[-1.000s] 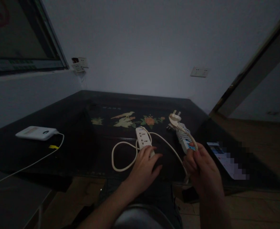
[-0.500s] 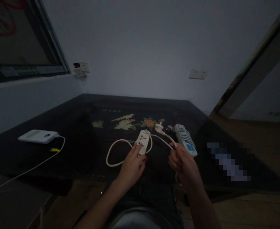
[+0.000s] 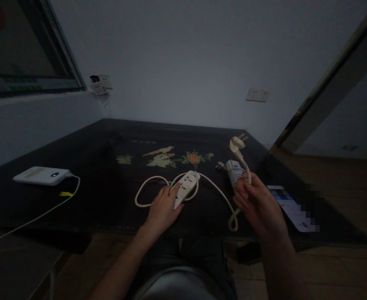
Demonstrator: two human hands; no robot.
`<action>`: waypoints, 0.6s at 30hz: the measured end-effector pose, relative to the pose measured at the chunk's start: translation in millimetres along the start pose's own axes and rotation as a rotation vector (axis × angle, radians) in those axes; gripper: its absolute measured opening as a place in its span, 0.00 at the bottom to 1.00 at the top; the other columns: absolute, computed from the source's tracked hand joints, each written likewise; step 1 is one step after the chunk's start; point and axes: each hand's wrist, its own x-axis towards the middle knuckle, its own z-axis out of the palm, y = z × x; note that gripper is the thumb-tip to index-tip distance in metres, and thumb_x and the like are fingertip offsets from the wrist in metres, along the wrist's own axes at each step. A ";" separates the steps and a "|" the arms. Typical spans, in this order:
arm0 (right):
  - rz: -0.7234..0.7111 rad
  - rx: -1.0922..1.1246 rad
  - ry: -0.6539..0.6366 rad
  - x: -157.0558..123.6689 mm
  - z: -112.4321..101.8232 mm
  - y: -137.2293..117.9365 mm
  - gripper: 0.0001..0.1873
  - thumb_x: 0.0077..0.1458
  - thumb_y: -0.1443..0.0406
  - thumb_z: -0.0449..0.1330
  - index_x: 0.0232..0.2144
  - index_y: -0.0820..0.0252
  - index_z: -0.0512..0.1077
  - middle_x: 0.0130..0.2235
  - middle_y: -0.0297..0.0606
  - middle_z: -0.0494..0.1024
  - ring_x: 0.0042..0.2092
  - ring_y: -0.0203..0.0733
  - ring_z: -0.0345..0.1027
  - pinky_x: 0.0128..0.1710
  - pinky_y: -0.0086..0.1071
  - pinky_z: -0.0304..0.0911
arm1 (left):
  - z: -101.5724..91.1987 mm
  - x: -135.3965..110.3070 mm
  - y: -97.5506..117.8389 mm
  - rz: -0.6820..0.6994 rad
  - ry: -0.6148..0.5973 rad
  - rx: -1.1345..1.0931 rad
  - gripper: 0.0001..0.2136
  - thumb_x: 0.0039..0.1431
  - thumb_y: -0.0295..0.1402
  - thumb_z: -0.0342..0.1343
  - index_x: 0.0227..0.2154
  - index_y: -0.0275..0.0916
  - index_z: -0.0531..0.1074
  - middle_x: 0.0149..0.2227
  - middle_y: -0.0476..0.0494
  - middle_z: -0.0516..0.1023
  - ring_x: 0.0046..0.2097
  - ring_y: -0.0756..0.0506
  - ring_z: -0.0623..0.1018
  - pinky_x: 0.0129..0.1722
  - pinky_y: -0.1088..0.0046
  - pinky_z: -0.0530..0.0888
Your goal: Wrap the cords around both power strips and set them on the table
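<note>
A white power strip (image 3: 186, 188) lies flat on the dark desk (image 3: 102, 166) near its front edge, its long axis running from about 7 o'clock to 1 o'clock. The left hand (image 3: 163, 207) rests on the strip's near end with fingers spread over it, pressing rather than wrapping; its grip is loose, not clenched around anything. The strip's cream cord (image 3: 216, 192) loops out at 9 o'clock of the strip in an oval on the desk, and another run leaves toward 4 o'clock, curls into a small loop at the desk's front edge and rises into the right hand (image 3: 258, 204). That hand's grip is clenched on the cord, thumb and fingers pinching it, so that the plug (image 3: 237, 143) stands up in the air at 12 o'clock of the hand, prongs pointing up and to the right. Just behind the right fingers, touching or nearly touching them, sits a white adapter with a blue label (image 3: 233, 171).

At 3 o'clock of the right hand a phone (image 3: 285, 199) lies on the desk with its screen lit. A painted flower-and-bird motif (image 3: 171, 158) decorates the desk at 12 o'clock of the strip. Far off at 9 o'clock, a white power bank (image 3: 41, 175) lies with a thin white cable (image 3: 46, 212) trailing toward the front left. A wall socket (image 3: 257, 95) sits on the back wall, and another (image 3: 100, 83) at the left corner below a window frame.
</note>
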 end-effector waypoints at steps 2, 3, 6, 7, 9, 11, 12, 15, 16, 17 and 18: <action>0.033 -0.016 -0.006 8.3 0.7 -2.9 0.09 0.50 0.64 0.62 0.34 0.56 0.66 0.22 0.25 0.58 0.19 0.26 0.42 0.16 0.23 0.38 | 3.2 1.1 -1.6 0.011 0.019 -0.026 0.26 0.57 0.33 0.55 0.58 0.36 0.60 0.53 0.35 0.70 0.55 0.38 0.68 0.54 0.59 0.68; 0.054 -0.034 -0.021 13.4 0.9 -2.3 0.09 0.50 0.64 0.62 0.34 0.56 0.65 0.22 0.24 0.58 0.18 0.26 0.39 0.16 0.22 0.35 | 4.2 0.8 -3.5 0.020 0.031 -0.043 0.25 0.57 0.33 0.54 0.58 0.37 0.60 0.53 0.36 0.70 0.55 0.39 0.68 0.54 0.59 0.68; 0.100 -0.170 -0.080 33.6 -0.1 8.7 0.11 0.49 0.61 0.62 0.34 0.56 0.64 0.24 0.25 0.60 0.18 0.26 0.42 0.15 0.22 0.38 | 5.2 -2.3 -10.8 0.045 0.056 -0.086 0.25 0.58 0.33 0.53 0.59 0.37 0.59 0.53 0.35 0.69 0.55 0.39 0.68 0.54 0.59 0.68; 0.088 -0.261 -0.083 42.1 -0.9 15.3 0.11 0.49 0.61 0.61 0.33 0.56 0.63 0.26 0.26 0.62 0.19 0.27 0.48 0.16 0.23 0.43 | 5.3 -3.4 -12.8 0.049 0.060 -0.095 0.25 0.58 0.33 0.53 0.59 0.36 0.59 0.54 0.35 0.69 0.55 0.39 0.68 0.55 0.59 0.67; 0.017 -0.538 -0.056 61.9 -2.8 31.8 0.09 0.48 0.64 0.60 0.32 0.56 0.63 0.30 0.30 0.66 0.27 0.33 0.59 0.24 0.26 0.56 | 5.6 -5.5 -15.9 0.055 0.065 -0.106 0.25 0.59 0.33 0.53 0.59 0.36 0.59 0.54 0.35 0.69 0.56 0.39 0.68 0.55 0.58 0.67; -0.044 -0.911 -0.038 83.2 -4.7 50.3 0.08 0.45 0.70 0.57 0.30 0.56 0.64 0.31 0.31 0.67 0.34 0.38 0.61 0.34 0.31 0.59 | 6.6 -7.1 -17.9 0.058 0.076 -0.114 0.26 0.58 0.34 0.53 0.59 0.36 0.59 0.54 0.35 0.69 0.56 0.39 0.68 0.55 0.58 0.68; -0.037 -0.967 -0.028 93.4 -5.7 59.4 0.09 0.42 0.73 0.56 0.28 0.57 0.63 0.31 0.32 0.66 0.36 0.39 0.61 0.38 0.33 0.59 | 7.4 -7.8 -18.6 0.059 0.083 -0.117 0.26 0.58 0.34 0.53 0.59 0.37 0.59 0.54 0.35 0.69 0.56 0.39 0.68 0.55 0.58 0.68; 0.007 -1.040 -0.023 117.3 -9.6 83.5 0.12 0.39 0.78 0.55 0.22 0.57 0.60 0.29 0.33 0.64 0.36 0.41 0.60 0.41 0.35 0.56 | 9.6 -9.4 -20.3 0.059 0.099 -0.130 0.26 0.58 0.35 0.53 0.59 0.38 0.60 0.54 0.35 0.69 0.55 0.39 0.69 0.54 0.57 0.68; 0.024 -1.050 -0.020 122.5 -11.5 89.8 0.12 0.39 0.78 0.55 0.21 0.57 0.59 0.28 0.33 0.64 0.36 0.41 0.59 0.41 0.35 0.56 | 10.1 -9.7 -20.7 0.058 0.100 -0.134 0.26 0.58 0.35 0.53 0.59 0.38 0.59 0.54 0.35 0.69 0.55 0.39 0.69 0.54 0.57 0.68; 0.040 -1.057 -0.017 126.4 -13.8 95.2 0.13 0.39 0.78 0.55 0.20 0.57 0.59 0.27 0.33 0.63 0.35 0.41 0.59 0.40 0.34 0.56 | 10.5 -10.0 -21.1 0.057 0.101 -0.137 0.26 0.58 0.35 0.53 0.59 0.38 0.59 0.54 0.35 0.69 0.56 0.39 0.68 0.54 0.57 0.68; 0.058 -1.059 -0.014 129.1 -16.3 99.7 0.13 0.40 0.78 0.56 0.20 0.57 0.58 0.27 0.32 0.63 0.34 0.40 0.59 0.38 0.34 0.56 | 10.7 -10.2 -21.4 0.057 0.101 -0.139 0.26 0.58 0.35 0.53 0.60 0.38 0.59 0.54 0.35 0.69 0.56 0.39 0.68 0.54 0.58 0.68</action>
